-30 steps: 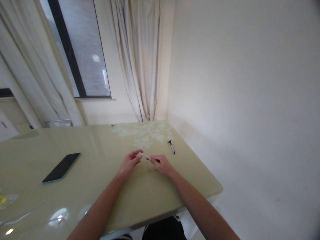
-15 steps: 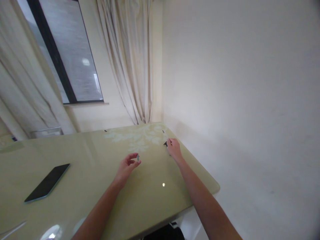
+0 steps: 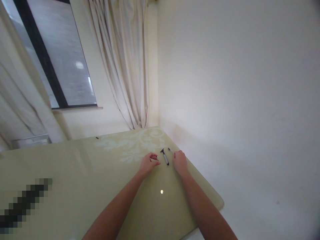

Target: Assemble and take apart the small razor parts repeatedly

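Note:
My left hand (image 3: 148, 164) is over the table, thumb and fingers pinched around a small narrow shiny thing (image 3: 157, 158), too small to identify. Just right of it lies a razor (image 3: 165, 158) with a black head and a grey-and-black handle, its head pointing away from me. My right hand (image 3: 180, 162) is near the table's right edge, its fingers curled over the near end of a toothbrush (image 3: 170, 150). The brush's dark head and part of its pale handle show; the rest is hidden under the hand. Neither hand touches the razor.
The glossy pale green table (image 3: 100, 186) meets a white wall (image 3: 225, 100) on the right. A blurred-out dark flat object (image 3: 25, 203) lies at left. A small dark item (image 3: 97, 137) sits by the far edge, near the curtain (image 3: 125, 66) and window (image 3: 57, 53).
My left hand has moved right with the small shiny thing, close to the razor. My right hand has shifted slightly right and nearer me, and the razor, partly covered before, now lies in full view.

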`<state>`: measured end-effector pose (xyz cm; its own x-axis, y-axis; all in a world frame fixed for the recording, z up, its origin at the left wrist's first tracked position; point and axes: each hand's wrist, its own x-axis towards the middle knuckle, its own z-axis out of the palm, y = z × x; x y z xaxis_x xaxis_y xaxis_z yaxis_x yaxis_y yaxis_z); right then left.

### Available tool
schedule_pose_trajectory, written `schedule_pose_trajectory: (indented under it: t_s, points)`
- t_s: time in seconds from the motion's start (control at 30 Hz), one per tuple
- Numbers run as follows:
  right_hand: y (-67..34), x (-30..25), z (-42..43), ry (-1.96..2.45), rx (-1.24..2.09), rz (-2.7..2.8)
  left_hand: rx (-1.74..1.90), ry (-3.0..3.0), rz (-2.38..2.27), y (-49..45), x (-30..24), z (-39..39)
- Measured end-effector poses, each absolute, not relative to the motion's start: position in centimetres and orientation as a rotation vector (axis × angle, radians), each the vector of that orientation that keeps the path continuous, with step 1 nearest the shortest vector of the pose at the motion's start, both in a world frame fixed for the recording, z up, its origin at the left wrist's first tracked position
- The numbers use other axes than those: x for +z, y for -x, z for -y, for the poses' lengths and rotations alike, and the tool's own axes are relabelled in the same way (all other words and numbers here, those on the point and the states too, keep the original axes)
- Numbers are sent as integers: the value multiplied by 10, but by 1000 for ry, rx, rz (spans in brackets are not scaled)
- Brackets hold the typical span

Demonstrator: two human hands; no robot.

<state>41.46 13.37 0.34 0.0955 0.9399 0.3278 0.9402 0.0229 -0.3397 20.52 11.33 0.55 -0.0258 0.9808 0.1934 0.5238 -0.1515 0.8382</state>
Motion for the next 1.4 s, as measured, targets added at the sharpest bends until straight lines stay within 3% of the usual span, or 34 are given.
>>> schedule_pose_trajectory:
  t_s: [0.27, 0.6, 0.77, 1.07, 1.4]
  points:
    - [-403, 12, -123, 1864, -140, 1850, 950, -1792, -1813, -228, 2, -129]
    - [-381, 12, -112, 1807, -92, 2028, 1013, -1882, -1722, -220, -1, -126]
    - [-379, 12, -112, 1841, 9, 2046, 1074, -1898, -1659, -143, 8, -110]
    - [-343, 15, -103, 1604, 205, 2122, 999, -1770, -2059, 61, 3, -27]
    - [-163, 10, -72, 1412, 527, 2167, 836, -1860, -2195, 70, -11, -15]
